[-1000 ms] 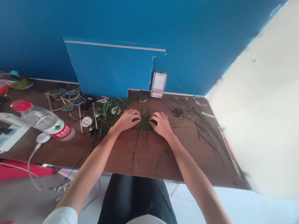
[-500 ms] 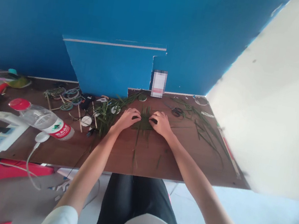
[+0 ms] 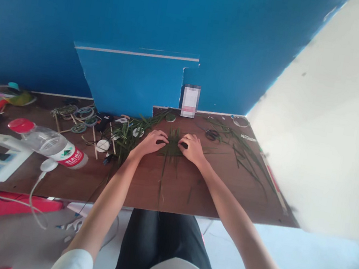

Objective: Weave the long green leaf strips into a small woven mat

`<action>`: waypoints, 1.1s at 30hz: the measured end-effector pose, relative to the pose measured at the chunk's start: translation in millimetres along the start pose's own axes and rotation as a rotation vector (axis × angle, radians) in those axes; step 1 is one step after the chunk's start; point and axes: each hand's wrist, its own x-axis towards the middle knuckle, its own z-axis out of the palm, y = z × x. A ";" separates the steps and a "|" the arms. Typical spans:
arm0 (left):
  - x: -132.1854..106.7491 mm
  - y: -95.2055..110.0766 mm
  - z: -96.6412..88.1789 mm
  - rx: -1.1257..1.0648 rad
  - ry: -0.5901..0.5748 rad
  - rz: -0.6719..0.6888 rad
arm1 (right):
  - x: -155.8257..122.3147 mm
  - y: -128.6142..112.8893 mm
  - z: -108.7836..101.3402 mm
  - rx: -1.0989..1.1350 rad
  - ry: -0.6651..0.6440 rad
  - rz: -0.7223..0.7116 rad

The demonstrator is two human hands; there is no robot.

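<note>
A small woven mat of green leaf strips [image 3: 173,146] lies on the brown table, loose strip ends sticking out at its far and near sides. At its left edge is my left hand [image 3: 155,142], thumb and fingers closed in a pinch on the weave. My right hand [image 3: 191,147] pinches the opposite edge in the same way. The exact strips between the fingertips are too small to make out. One long strip [image 3: 161,181] trails from the mat toward the table's front edge.
Loose green leaves [image 3: 127,140] pile up left of my hands, more leaves [image 3: 246,161] lie right. Scissors [image 3: 212,134] rest beyond my right hand. A phone-like upright object [image 3: 190,101] leans on the blue wall. Far left are a plastic bottle [image 3: 51,144] and a power strip [image 3: 6,166].
Hardly anything differs. Both hands keep their places at the mat's edges, and the whole view has shifted very slightly.
</note>
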 end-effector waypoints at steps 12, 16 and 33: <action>1.9 0.2 1.2 -0.009 0.028 -0.016 | 1.5 0.5 1.5 0.007 0.008 0.019; -0.8 5.1 -0.9 0.045 0.031 0.004 | 0.9 -0.6 0.0 0.007 0.003 0.009; -3.0 9.1 -2.5 0.105 0.003 -0.003 | -0.9 -2.7 -1.8 0.001 -0.013 0.012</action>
